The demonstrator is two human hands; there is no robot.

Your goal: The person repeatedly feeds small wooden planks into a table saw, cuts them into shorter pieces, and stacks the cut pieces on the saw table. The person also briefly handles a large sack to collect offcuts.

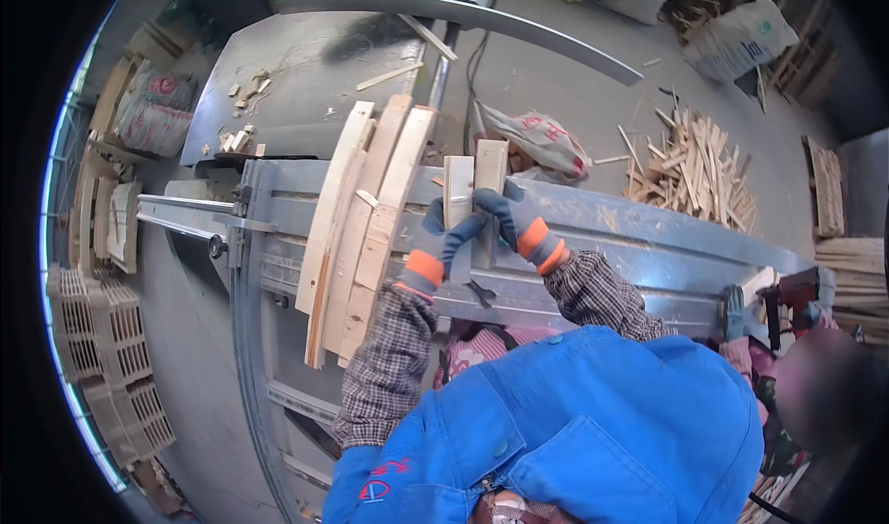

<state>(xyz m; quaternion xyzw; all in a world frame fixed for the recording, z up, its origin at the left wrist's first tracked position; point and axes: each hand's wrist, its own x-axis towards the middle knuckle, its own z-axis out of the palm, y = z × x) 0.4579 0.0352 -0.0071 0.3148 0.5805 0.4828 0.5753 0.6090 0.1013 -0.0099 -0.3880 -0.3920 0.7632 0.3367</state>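
Observation:
Both my hands wear blue-grey gloves with orange cuffs. My left hand point(449, 232) is closed round the lower end of a short pale wood block point(458, 186). Beside it, my right hand point(511, 217) grips a second short wood block point(492, 161), a little more yellow. The two pieces stand side by side with a narrow gap between them, over the grey metal machine table point(593, 211). A small dark open-ended wrench point(481, 293) lies on the table below my hands. To the left, several long wooden boards point(366, 228) rest across the table.
Small offcuts point(243, 140) lie on the far metal plate point(296, 70), behind the boards. A curved metal bar point(463, 26) spans the back. On the floor are a heap of wood strips point(699, 168) and a white sack point(741, 35). At right, a co-worker's gloved hand point(734, 313) is near the table.

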